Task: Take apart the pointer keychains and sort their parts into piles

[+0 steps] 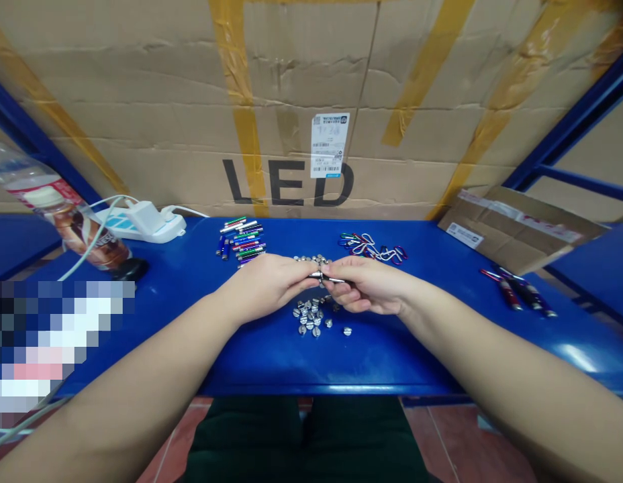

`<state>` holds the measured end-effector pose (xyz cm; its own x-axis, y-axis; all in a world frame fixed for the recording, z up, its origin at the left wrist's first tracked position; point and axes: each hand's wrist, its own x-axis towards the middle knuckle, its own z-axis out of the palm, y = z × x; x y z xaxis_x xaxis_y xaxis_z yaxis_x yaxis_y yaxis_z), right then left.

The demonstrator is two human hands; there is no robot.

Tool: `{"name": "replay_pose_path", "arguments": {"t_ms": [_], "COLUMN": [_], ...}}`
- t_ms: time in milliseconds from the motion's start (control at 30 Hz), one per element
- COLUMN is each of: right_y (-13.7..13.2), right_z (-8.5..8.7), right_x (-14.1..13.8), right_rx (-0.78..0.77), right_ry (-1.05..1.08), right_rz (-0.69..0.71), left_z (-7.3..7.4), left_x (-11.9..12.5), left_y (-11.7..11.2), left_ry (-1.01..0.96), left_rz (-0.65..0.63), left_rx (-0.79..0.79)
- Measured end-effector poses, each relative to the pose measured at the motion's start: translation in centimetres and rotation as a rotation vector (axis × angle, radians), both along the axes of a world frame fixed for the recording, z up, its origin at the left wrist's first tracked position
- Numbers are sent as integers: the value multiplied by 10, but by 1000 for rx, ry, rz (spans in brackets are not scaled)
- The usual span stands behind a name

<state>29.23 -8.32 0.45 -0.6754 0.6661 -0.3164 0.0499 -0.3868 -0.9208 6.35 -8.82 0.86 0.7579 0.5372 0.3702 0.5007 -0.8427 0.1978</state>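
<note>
Small metal part (324, 276) is pinched between the left hand (266, 288) and right hand (372, 285), both curled nearly shut, over slotted metal caps (309, 318) at six o'clock.

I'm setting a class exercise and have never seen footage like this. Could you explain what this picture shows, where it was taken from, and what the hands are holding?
No machine is involved here. This single view comes from a camera worn on a person's head, looking forward and down, so the arms entering from below are the wearer's own. Their left hand and right hand meet at the centre, holding a small metal piece between them. On the blue table lie small round silver parts, slim coloured tubes, small carabiner clips and, further right, a few larger dark tubes. Behind stands a cardboard box printed "LED".
</note>
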Motion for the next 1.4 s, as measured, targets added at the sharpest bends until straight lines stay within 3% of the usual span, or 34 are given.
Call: {"name": "replay_pose_path", "arguments": {"t_ms": [67,133,233,367,433,600,800,900,1033,1200,1400], "right_y": [-1,-3,-6,-4,-3,-2,-1,-1,-2,-2,-5], "right_z": [0,-1,1,3,3,1,-4,-6,-4,-3,-1], "right_x": [0,1,6,11,11,11,12,12,11,10,5], "right_rx": [207,521,917,1310,1416,1391,1419,1486,1504,1408,1048], "right_ry": [-102,-244,-432,-545,-563,-542,-612,-567,-443,-318,-216], "right_rz": [-40,-93,-70,-4,-4,37,45,58,94,85,-11], "left_z": [1,1,0,-2,-2,0,-3,-3,1,7,5], "left_x": [1,2,3,3,3,3,6,7,5,3,2], "left_y": [0,2,4,7,8,8,5,4,2,0,-1], "left_ry": [-6,-32,-80,-142,-163,-215,-400,-446,-334,-212,-200], "left_rz": [36,69,106,139,133,99,127,109,136,105,18], "left_rx": [-66,-171,-320,-458,-506,-655,-1210,-1286,-1140,-754,-527]}}
